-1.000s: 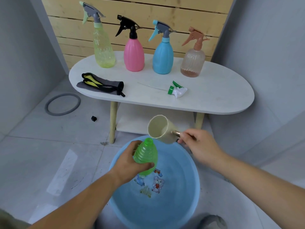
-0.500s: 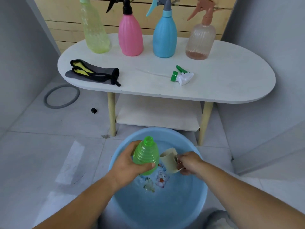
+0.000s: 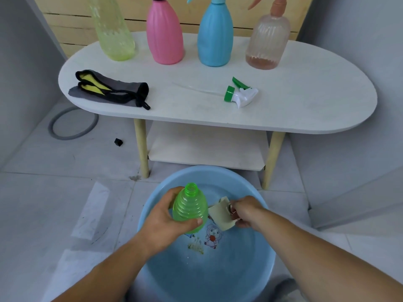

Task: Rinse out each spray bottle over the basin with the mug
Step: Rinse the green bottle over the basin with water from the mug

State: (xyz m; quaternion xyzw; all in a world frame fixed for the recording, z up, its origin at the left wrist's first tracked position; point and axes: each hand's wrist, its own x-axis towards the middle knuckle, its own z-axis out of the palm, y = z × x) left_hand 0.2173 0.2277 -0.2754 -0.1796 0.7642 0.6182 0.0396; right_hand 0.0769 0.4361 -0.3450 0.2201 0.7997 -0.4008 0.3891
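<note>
There are five spray bottles: yellow bottle [image 3: 113,33], pink bottle [image 3: 164,35], blue bottle [image 3: 216,38] and peach bottle [image 3: 267,42] along the table's [image 3: 305,110] far edge, plus one green bottle [image 3: 189,210]. There is one spray head [image 3: 242,95], one mug [image 3: 220,216] and one basin [image 3: 218,280].

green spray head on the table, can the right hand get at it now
Probably, once freed: the right hand grips the mug in the basin, but the spray head lies near the table's front edge with nothing in front of it.

Uncapped green bottle [image 3: 189,210] upright over blue basin [image 3: 218,175], beige mug [image 3: 220,216] tilted just beside it
</note>
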